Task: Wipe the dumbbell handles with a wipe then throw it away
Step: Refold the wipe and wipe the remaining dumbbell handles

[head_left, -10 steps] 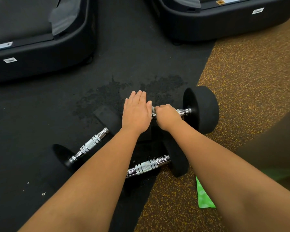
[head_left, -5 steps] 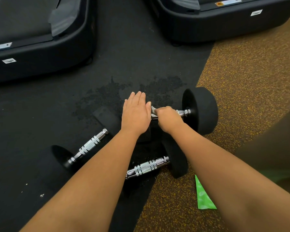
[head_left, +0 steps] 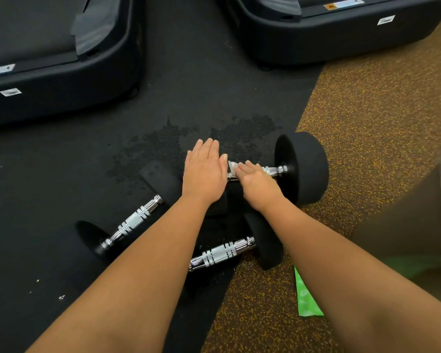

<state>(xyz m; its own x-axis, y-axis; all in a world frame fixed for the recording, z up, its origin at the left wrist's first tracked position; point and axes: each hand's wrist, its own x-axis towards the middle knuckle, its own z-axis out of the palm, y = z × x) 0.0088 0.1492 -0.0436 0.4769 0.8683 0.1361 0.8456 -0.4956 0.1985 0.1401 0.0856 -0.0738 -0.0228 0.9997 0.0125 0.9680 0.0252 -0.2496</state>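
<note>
Three black dumbbells with chrome handles lie on the floor. The far dumbbell (head_left: pixel 302 166) lies crosswise; my right hand (head_left: pixel 259 186) is closed over its handle with a white wipe (head_left: pixel 232 165), a bit of which shows at my fingertips. My left hand (head_left: pixel 205 170) rests flat, fingers together, on that dumbbell's left head, which it hides. A second dumbbell (head_left: pixel 135 220) lies diagonally at the left. A third dumbbell (head_left: pixel 220 253) lies under my forearms, its left end hidden.
Two black machine bases stand at the back, one at the left (head_left: pixel 61 80) and one at the right (head_left: pixel 329 34). A green packet (head_left: pixel 306 299) lies on the speckled brown floor (head_left: pixel 379 110) by my right forearm. The black mat (head_left: pixel 201 98) has a damp patch.
My right hand has slid a little to the right along the far dumbbell's handle with the wipe, its fingers now flatter. The left hand has stayed in place.
</note>
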